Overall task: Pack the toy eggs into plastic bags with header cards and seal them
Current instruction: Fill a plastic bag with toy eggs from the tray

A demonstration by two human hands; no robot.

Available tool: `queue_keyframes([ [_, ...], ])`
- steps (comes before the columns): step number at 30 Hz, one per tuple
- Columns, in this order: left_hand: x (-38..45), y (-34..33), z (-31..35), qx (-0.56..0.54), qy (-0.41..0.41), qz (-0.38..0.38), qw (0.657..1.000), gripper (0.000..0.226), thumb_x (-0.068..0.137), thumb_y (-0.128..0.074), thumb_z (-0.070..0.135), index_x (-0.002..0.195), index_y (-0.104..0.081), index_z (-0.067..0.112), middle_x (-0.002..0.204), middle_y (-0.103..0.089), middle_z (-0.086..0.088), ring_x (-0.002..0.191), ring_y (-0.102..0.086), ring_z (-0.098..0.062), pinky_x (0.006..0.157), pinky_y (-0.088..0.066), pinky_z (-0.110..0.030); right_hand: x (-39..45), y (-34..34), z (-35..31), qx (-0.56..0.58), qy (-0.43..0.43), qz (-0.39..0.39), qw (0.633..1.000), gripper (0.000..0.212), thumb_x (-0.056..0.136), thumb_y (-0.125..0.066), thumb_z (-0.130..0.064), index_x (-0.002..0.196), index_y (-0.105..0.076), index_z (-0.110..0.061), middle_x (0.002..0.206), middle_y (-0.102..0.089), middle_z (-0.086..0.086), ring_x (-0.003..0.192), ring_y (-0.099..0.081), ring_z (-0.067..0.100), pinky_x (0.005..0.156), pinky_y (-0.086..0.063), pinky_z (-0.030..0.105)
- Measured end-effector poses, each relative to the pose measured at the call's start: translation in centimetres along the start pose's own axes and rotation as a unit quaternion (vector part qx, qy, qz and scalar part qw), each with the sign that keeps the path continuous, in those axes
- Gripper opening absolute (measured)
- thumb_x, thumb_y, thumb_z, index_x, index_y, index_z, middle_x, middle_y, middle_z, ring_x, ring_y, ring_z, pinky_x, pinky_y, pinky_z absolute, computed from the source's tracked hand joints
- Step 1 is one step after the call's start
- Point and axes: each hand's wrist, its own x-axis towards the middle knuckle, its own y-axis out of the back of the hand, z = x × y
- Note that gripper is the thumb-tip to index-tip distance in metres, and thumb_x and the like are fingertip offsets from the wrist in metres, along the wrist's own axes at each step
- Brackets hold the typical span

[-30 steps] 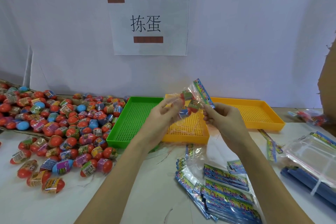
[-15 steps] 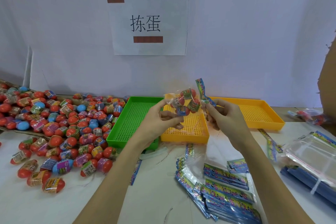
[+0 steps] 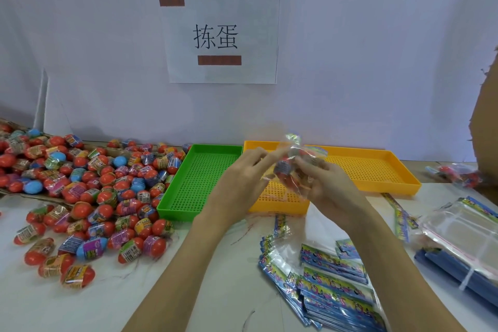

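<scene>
Both hands hold a small clear bag [image 3: 289, 170] of toy eggs up in front of the orange tray [image 3: 377, 170]. The bag is smeared by motion, so the eggs inside cannot be counted. The left hand [image 3: 239, 183] pinches the bag's left edge with curled fingers; the right hand [image 3: 326, 186] curls round its lower right side. Loose eggs [image 3: 89, 197] cover the table [image 3: 188, 277] at left, running off the frame edge. Flat bags with header cards [image 3: 334, 286] lie below, partly hidden by the right forearm
</scene>
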Motion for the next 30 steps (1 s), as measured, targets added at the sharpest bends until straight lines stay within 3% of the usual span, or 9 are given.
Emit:
queue_keyframes([
  [3,0.38,-0.16,0.53,-0.193,0.195,-0.05,0.96,0.07,0.09,-0.056,-0.009,0.148,-0.045,0.029,0.123,-0.054,0.002,0.1,-0.06,-0.014,0.081,-0.052,-0.02,0.22,0.52,0.26,-0.034,0.02,0.045,0.998,0.035,0.096,-0.067,-0.006,0.13,-0.062,0.0,0.119,-0.073,0.022,0.106,-0.073,0.034,0.085,-0.061,0.041],
  [5,0.73,0.06,0.7,-0.345,0.335,-0.07,0.874,0.052,0.093,-0.046,-0.011,0.134,-0.056,0.021,0.114,-0.065,-0.002,0.092,-0.07,-0.016,0.075,-0.058,-0.023,0.21,0.79,0.21,-0.044,0.023,0.033,0.998,0.036,0.096,-0.067,-0.005,0.131,-0.062,-0.004,0.118,-0.073,0.021,0.108,-0.072,0.037,0.089,-0.06,0.046],
  [7,0.96,0.15,0.73,-0.46,0.394,-0.065,0.793,0.041,0.097,-0.038,-0.01,0.119,-0.066,0.011,0.102,-0.072,-0.01,0.082,-0.073,-0.019,0.076,-0.061,-0.03,0.2,0.93,0.28,-0.067,0.032,0.027,0.997,0.036,0.095,-0.068,-0.007,0.131,-0.063,-0.008,0.12,-0.073,0.021,0.108,-0.072,0.038,0.086,-0.061,0.042],
  [9,1.01,0.21,0.82,-0.508,0.402,-0.039,0.761,0.032,0.106,-0.04,0.004,0.112,-0.071,0.008,0.09,-0.075,-0.008,0.077,-0.073,-0.019,0.076,-0.06,-0.031,0.11,0.85,0.43,-0.096,0.043,0.03,0.994,0.035,0.095,-0.07,-0.009,0.13,-0.065,-0.011,0.118,-0.073,0.02,0.105,-0.073,0.037,0.081,-0.062,0.037],
  [13,0.43,-0.13,0.7,-0.421,0.366,0.004,0.83,0.012,0.097,-0.073,0.014,0.108,-0.076,0.012,0.084,-0.077,-0.007,0.074,-0.072,-0.013,0.073,-0.057,-0.022,-0.05,0.64,0.49,-0.115,0.049,-0.009,0.992,0.031,0.101,-0.063,-0.027,0.128,-0.069,-0.013,0.116,-0.074,0.018,0.1,-0.075,0.036,0.08,-0.062,0.037],
  [15,0.43,-0.07,0.46,-0.411,0.365,0.029,0.835,0.012,0.094,-0.076,0.009,0.104,-0.078,0.015,0.087,-0.076,-0.016,0.075,-0.07,-0.015,0.074,-0.057,-0.025,-0.08,0.47,0.39,-0.158,0.036,-0.005,0.987,0.035,0.101,-0.061,-0.035,0.128,-0.068,-0.013,0.112,-0.076,0.015,0.097,-0.076,0.037,0.079,-0.064,0.04],
  [20,0.36,0.31,0.57,-0.356,0.347,0.038,0.867,0.014,0.097,-0.071,0.005,0.105,-0.08,0.013,0.092,-0.076,-0.015,0.083,-0.07,-0.027,0.079,-0.057,-0.036,-0.04,0.23,0.69,-0.284,0.034,0.038,0.957,0.032,0.099,-0.064,-0.039,0.115,-0.068,-0.012,0.089,-0.078,0.009,0.068,-0.075,0.037,0.05,-0.06,0.035],
  [25,0.42,0.61,0.62,-0.4,0.372,0.03,0.837,0.014,0.096,-0.074,0.019,0.108,-0.079,0.012,0.082,-0.077,-0.005,0.072,-0.067,-0.01,0.074,-0.055,-0.024,-0.03,0.84,0.48,-0.325,0.054,0.023,0.944,0.032,0.098,-0.066,-0.039,0.118,-0.069,-0.014,0.084,-0.077,0.01,0.062,-0.072,0.033,0.047,-0.054,0.033],
  [30,0.45,0.4,0.52,-0.413,0.38,0.04,0.827,0.014,0.094,-0.073,0.005,0.107,-0.078,0.009,0.089,-0.076,-0.007,0.077,-0.065,-0.012,0.077,-0.058,-0.024,-0.21,0.74,0.43,-0.328,0.02,-0.015,0.944,0.035,0.095,-0.067,-0.044,0.118,-0.07,-0.017,0.083,-0.077,0.007,0.063,-0.069,0.027,0.047,-0.05,0.027],
])
